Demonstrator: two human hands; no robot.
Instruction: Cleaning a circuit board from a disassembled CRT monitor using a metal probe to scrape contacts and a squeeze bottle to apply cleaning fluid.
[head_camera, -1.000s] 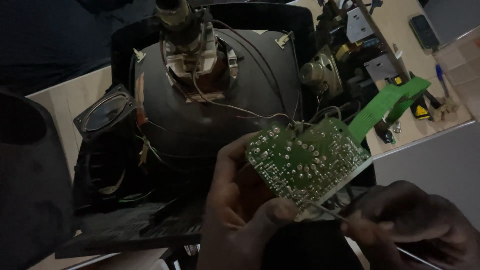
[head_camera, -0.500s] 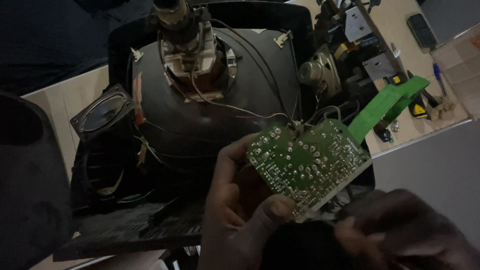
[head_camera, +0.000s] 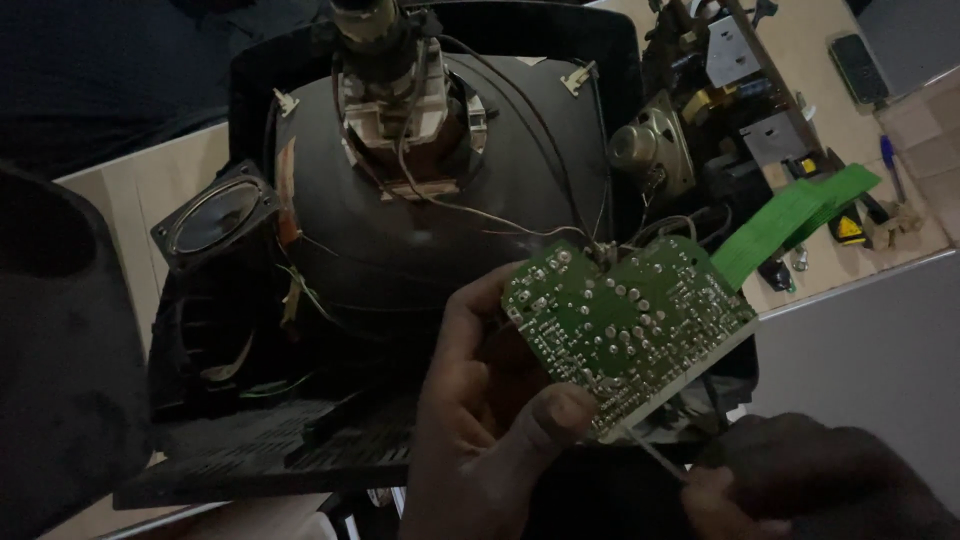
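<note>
My left hand (head_camera: 490, 420) grips a small green circuit board (head_camera: 630, 325) by its lower left edge, solder side up, thumb pressed on the near corner. Thin wires run from the board's top edge to the neck of a dark picture tube (head_camera: 400, 200) lying face down in an open television chassis. My right hand (head_camera: 790, 490) sits at the bottom right, closed around a thin metal tool (head_camera: 655, 455) whose tip touches the board's near edge.
A round speaker (head_camera: 215, 215) sits at the chassis's left side and a second speaker (head_camera: 650, 150) at the upper right. A green ribbon strip (head_camera: 790, 220), a larger board with components (head_camera: 740, 80), a phone (head_camera: 858, 65) and small tools lie on the wooden table.
The board stays held in my left hand in about the same spot. My right hand has shifted slightly lower and to the right, keeping the thin tool at the board's edge.
</note>
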